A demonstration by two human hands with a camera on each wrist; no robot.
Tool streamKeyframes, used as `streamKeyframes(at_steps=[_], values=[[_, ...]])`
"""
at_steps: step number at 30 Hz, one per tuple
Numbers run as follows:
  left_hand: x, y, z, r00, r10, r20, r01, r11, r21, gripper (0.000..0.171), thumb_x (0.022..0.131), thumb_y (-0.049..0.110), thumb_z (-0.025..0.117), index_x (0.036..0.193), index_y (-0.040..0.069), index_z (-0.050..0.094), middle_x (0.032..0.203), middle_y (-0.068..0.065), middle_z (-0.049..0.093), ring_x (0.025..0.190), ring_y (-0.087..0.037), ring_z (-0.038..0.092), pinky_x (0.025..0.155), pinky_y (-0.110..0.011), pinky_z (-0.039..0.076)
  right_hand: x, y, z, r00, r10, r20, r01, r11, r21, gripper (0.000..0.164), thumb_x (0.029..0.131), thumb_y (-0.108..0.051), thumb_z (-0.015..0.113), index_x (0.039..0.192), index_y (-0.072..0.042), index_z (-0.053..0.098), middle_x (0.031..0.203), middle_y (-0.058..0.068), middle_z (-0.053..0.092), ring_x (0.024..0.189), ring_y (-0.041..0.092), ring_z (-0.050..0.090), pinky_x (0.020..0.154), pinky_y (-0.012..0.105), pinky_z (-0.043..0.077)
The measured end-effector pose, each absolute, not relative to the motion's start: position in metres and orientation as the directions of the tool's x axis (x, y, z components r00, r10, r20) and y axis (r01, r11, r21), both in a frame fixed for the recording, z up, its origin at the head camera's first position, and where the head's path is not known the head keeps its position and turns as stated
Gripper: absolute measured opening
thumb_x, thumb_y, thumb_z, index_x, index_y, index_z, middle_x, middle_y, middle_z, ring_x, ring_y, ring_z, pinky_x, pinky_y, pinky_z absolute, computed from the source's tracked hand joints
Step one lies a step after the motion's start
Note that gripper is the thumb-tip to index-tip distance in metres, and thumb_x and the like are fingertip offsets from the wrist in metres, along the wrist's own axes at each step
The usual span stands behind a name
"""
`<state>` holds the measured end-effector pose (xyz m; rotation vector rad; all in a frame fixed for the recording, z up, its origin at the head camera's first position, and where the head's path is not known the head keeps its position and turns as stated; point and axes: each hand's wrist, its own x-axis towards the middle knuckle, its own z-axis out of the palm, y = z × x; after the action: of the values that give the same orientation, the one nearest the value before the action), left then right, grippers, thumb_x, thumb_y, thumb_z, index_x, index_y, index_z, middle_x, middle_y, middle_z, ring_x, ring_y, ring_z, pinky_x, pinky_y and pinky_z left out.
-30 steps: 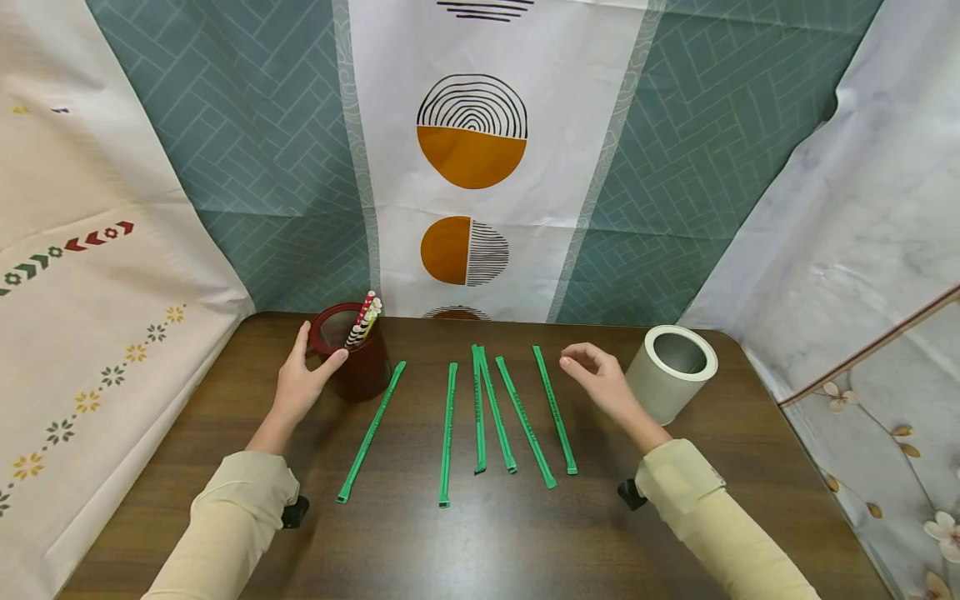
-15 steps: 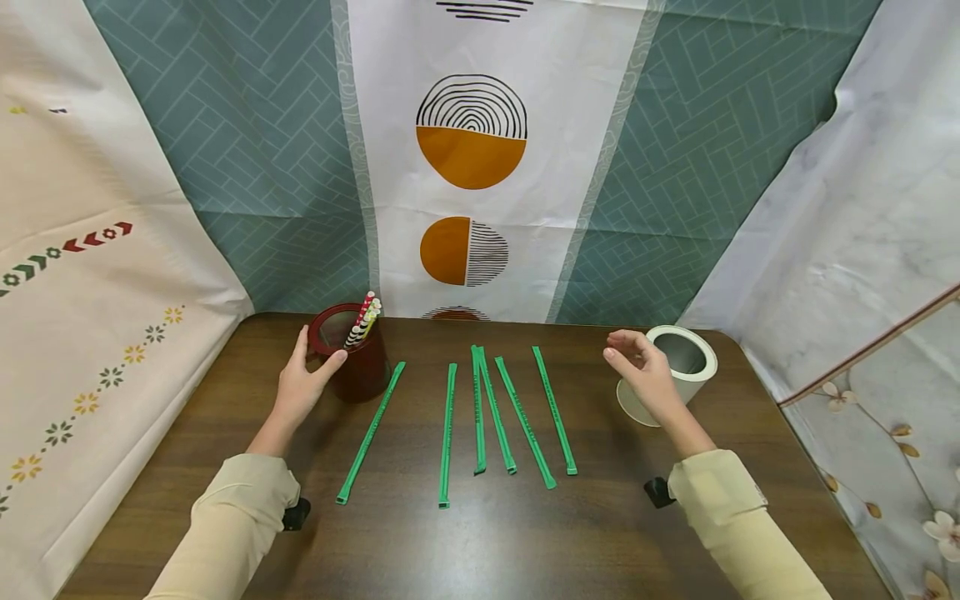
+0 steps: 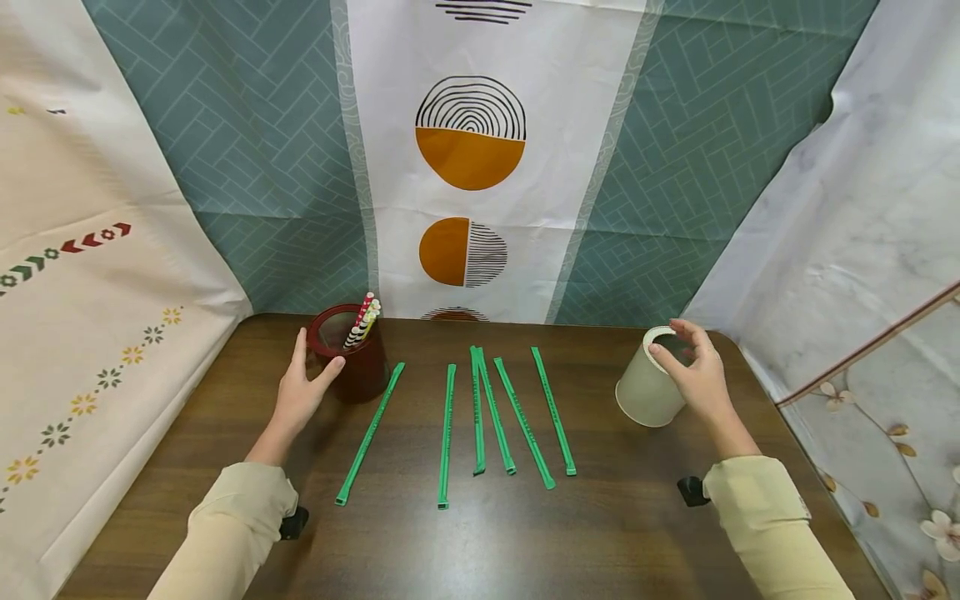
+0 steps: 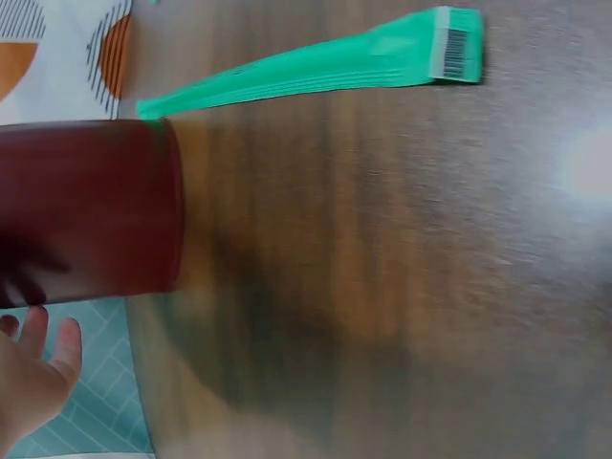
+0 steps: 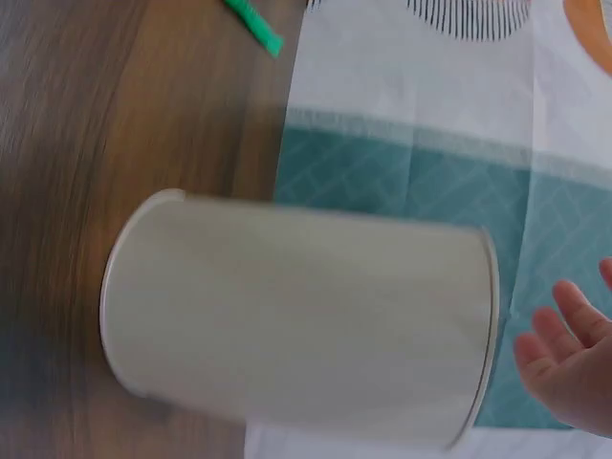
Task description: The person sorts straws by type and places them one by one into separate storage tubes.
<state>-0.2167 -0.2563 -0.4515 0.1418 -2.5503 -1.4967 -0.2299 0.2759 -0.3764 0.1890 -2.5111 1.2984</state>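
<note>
My left hand (image 3: 300,398) is beside the dark red cup (image 3: 363,367), thumb and fingers spread at its near left side. In the left wrist view the fingertips lie close to the wall of the cup (image 4: 91,210); contact is hard to tell. Patterned sticks (image 3: 363,321), red, black-and-white and yellow, stand in that cup. My right hand (image 3: 705,379) is at the rim of the off-white cup (image 3: 645,387), fingers loosely bent and holding nothing. The right wrist view shows the fingers apart from the cup (image 5: 296,316). Several slim green wrapped sticks (image 3: 522,423) lie between the cups.
The brown wooden table (image 3: 480,550) ends at a hanging cloth (image 3: 465,183) with teal and white panels. A cream printed cloth (image 3: 97,333) borders the left side and a marbled one (image 3: 862,250) the right. One green stick (image 4: 335,67) has a barcode at its end.
My right hand has moved to the right, from beside the green sticks to the rim of the off-white cup. The left hand and the dark red cup have stayed nearly still.
</note>
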Motion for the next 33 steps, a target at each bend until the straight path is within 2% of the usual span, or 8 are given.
streamKeyframes(at_steps=[3, 6, 11, 17, 24, 28, 31, 33], values=[[-0.213, -0.257, -0.457, -0.980, -0.164, 0.115, 0.017, 0.504, 0.864, 0.086, 0.084, 0.042, 0.055, 0.142, 0.026, -0.007, 0.148, -0.013, 0.011, 0.130, -0.039, 0.022, 0.099, -0.060, 0.020, -0.229, 0.287, -0.377, -0.950, 0.042, 0.311, -0.220, 0.617, -0.755, 0.064, 0.084, -0.029, 0.059, 0.135, -0.003, 0.030, 0.136, 0.021, 0.032, 0.120, 0.040, 0.030, 0.093, 0.054, 0.026], [-0.208, -0.257, -0.462, -0.980, -0.164, 0.117, 0.010, 0.538, 0.843, 0.086, 0.084, 0.043, 0.053, 0.143, 0.019, -0.006, 0.147, -0.016, 0.012, 0.127, -0.041, 0.027, 0.096, -0.060, 0.024, -0.228, 0.298, -0.379, -0.951, 0.042, 0.305, -0.207, 0.644, -0.736, 0.071, 0.080, -0.029, 0.062, 0.138, -0.006, 0.026, 0.138, 0.021, 0.027, 0.122, 0.042, 0.026, 0.093, 0.058, 0.023], [-0.198, -0.256, -0.468, -0.968, -0.235, 0.093, -0.075, 0.618, 0.783, 0.081, 0.085, 0.044, 0.051, 0.143, 0.008, 0.007, 0.138, -0.025, 0.026, 0.115, -0.041, 0.040, 0.089, -0.056, 0.033, -0.227, 0.316, -0.387, -0.953, 0.005, 0.303, -0.221, 0.672, -0.707, 0.081, 0.078, -0.027, 0.066, 0.141, -0.009, 0.019, 0.144, 0.020, 0.018, 0.129, 0.042, 0.016, 0.097, 0.062, 0.017], [-0.191, -0.252, -0.473, -0.937, -0.340, 0.082, -0.168, 0.643, 0.748, 0.059, 0.085, 0.028, 0.055, 0.131, 0.001, 0.030, 0.117, -0.023, 0.045, 0.096, -0.035, 0.053, 0.077, -0.047, 0.039, -0.225, 0.331, -0.395, -0.980, -0.016, 0.199, -0.166, 0.626, -0.762, 0.089, 0.080, -0.027, 0.063, 0.143, -0.011, 0.002, 0.148, 0.018, 0.002, 0.133, 0.042, 0.001, 0.098, 0.065, 0.007], [-0.188, -0.246, -0.478, -0.958, -0.287, 0.022, -0.187, 0.676, 0.713, 0.048, 0.083, 0.024, 0.057, 0.120, -0.001, 0.039, 0.108, -0.020, 0.052, 0.089, -0.032, 0.058, 0.070, -0.039, 0.041, -0.227, 0.337, -0.402, -0.994, -0.026, 0.108, -0.104, 0.559, -0.822, 0.092, 0.082, -0.024, 0.062, 0.142, -0.006, -0.006, 0.147, 0.022, -0.002, 0.132, 0.044, 0.003, 0.099, 0.063, 0.008], [-0.187, -0.242, -0.479, -0.971, -0.239, -0.005, -0.174, 0.690, 0.702, 0.044, 0.082, 0.022, 0.058, 0.116, -0.001, 0.040, 0.105, -0.020, 0.055, 0.085, -0.029, 0.060, 0.066, -0.034, 0.042, -0.228, 0.338, -0.406, -0.997, -0.006, 0.082, -0.071, 0.561, -0.825, 0.089, 0.083, -0.023, 0.060, 0.141, -0.002, -0.004, 0.145, 0.026, 0.004, 0.127, 0.043, 0.017, 0.097, 0.060, 0.018], [-0.186, -0.238, -0.480, -0.981, -0.193, -0.021, -0.153, 0.701, 0.697, 0.044, 0.082, 0.022, 0.057, 0.116, 0.000, 0.040, 0.104, -0.020, 0.056, 0.083, -0.027, 0.060, 0.065, -0.034, 0.043, -0.229, 0.338, -0.409, -0.997, 0.027, 0.072, -0.043, 0.585, -0.810, 0.085, 0.083, -0.023, 0.060, 0.141, 0.000, 0.001, 0.142, 0.027, 0.014, 0.118, 0.037, 0.028, 0.093, 0.048, 0.029], [-0.187, -0.235, -0.481, -0.985, -0.169, -0.024, -0.138, 0.711, 0.690, 0.044, 0.082, 0.021, 0.057, 0.117, 0.000, 0.040, 0.104, -0.019, 0.056, 0.082, -0.026, 0.059, 0.065, -0.034, 0.043, -0.230, 0.339, -0.411, -0.996, 0.046, 0.078, -0.035, 0.600, -0.799, 0.083, 0.083, -0.023, 0.060, 0.141, 0.001, 0.005, 0.140, 0.027, 0.021, 0.111, 0.029, 0.034, 0.089, 0.032, 0.033]])
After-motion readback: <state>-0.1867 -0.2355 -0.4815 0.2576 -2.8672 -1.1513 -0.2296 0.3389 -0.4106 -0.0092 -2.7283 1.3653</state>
